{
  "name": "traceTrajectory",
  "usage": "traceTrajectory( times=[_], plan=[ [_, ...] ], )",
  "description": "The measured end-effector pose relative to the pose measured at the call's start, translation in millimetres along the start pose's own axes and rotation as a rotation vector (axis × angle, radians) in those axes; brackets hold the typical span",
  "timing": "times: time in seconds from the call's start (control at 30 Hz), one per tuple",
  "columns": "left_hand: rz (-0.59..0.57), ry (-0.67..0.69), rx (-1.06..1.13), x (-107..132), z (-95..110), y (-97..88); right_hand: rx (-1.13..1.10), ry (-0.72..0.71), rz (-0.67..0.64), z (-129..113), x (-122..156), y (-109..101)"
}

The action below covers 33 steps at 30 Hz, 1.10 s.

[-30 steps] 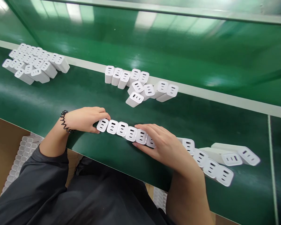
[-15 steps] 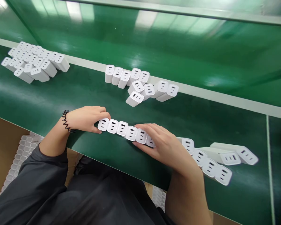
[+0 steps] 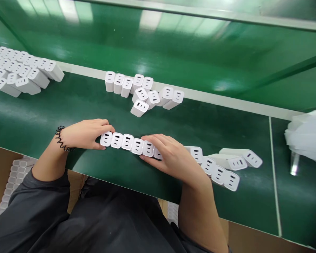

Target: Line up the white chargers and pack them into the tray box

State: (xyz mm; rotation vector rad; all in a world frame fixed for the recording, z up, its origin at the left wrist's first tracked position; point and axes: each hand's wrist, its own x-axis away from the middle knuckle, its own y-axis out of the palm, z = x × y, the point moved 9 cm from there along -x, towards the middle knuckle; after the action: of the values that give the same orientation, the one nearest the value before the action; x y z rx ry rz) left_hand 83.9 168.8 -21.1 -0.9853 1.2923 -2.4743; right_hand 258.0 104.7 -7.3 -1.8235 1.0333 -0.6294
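A row of several white charger blocks [image 3: 126,142] lies on the green belt [image 3: 68,112] near its front edge, port faces up towards me. My left hand [image 3: 85,134], with a black coil band on the wrist, curls against the row's left end. My right hand [image 3: 171,158] lies over the row's right part, fingers bent round the blocks. To the right of that hand the row runs on with more white blocks [image 3: 218,172].
A cluster of white blocks [image 3: 143,92] sits by the belt's far pale rail [image 3: 226,100]. A bigger pile [image 3: 18,72] lies far left. Crumpled clear plastic [image 3: 309,137] is at the right edge. A cardboard box with trays [image 3: 13,175] stands below the belt, left.
The view has shifted right, so everything sits further left in the picture and the plastic has come into sight. Both hands keep their hold on the row.
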Motion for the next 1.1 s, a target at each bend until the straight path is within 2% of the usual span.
traceTrajectory(
  times=[0.37, 0.67, 0.93, 1.1],
  plan=[
    [-0.007, -0.025, 0.004, -0.8, -0.9, 0.2, 0.039, -0.029, 0.043, -5.9, -0.4, -2.8],
    [-0.018, -0.023, 0.008, -0.9, 1.1, -1.4, 0.070, -0.069, 0.165, -16.6, -2.7, -6.7],
    [-0.023, -0.033, -0.002, -0.3, 0.8, -2.2, -0.045, 0.050, 0.278, -5.2, 2.6, -28.1],
    [-0.006, -0.022, -0.014, 0.3, 1.3, -2.0, 0.045, 0.012, 0.217, -10.3, -1.4, -14.7]
  ],
)
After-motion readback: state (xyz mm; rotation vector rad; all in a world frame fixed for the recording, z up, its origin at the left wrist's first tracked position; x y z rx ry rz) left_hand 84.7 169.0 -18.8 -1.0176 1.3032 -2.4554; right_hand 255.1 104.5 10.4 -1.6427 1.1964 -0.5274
